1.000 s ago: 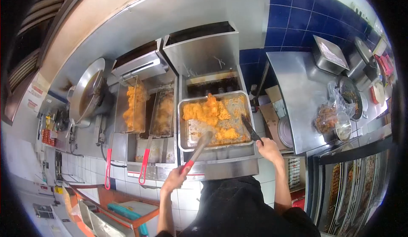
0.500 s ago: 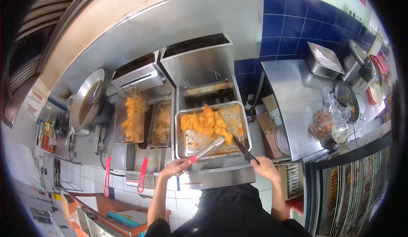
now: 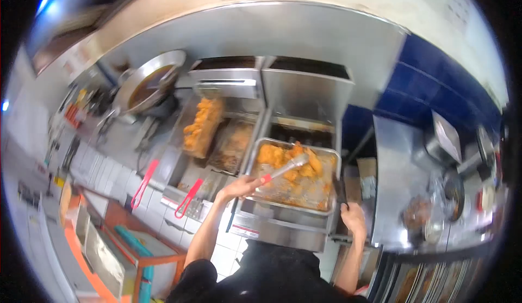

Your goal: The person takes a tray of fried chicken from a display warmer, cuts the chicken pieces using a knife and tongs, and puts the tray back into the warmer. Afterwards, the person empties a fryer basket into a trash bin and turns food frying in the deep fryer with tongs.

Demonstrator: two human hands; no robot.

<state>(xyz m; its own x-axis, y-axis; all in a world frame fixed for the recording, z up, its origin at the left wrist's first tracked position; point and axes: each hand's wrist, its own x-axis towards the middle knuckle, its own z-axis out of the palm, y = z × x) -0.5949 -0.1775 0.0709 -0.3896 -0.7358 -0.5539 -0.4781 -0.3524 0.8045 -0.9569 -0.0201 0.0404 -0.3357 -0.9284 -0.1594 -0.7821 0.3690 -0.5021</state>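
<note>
My left hand (image 3: 243,186) is closed around the red grip of metal tongs (image 3: 289,168), whose tips lie over fried battered chicken (image 3: 278,155) in a metal tray (image 3: 296,201). The orange pieces are bunched along the tray's far side, with crumbs scattered nearer me. Off the tray's right edge, my right hand (image 3: 353,218) grips a dark-bladed knife (image 3: 341,191) by its black handle, the blade pointing away from me. The tray rests across the front of the right fryer (image 3: 307,82).
Left of the tray, a fryer basket (image 3: 202,131) holds more fried pieces beside a second basket (image 3: 231,145); their red handles stick out toward me. Farther left stands a wide pan (image 3: 149,88) of dark oil. A steel table (image 3: 389,167) on the right carries containers and a plastic bag.
My view has swung left, so the scene sits farther right. The knife has come away from the chicken to the tray's right side, and the tongs have moved farther over the pieces.
</note>
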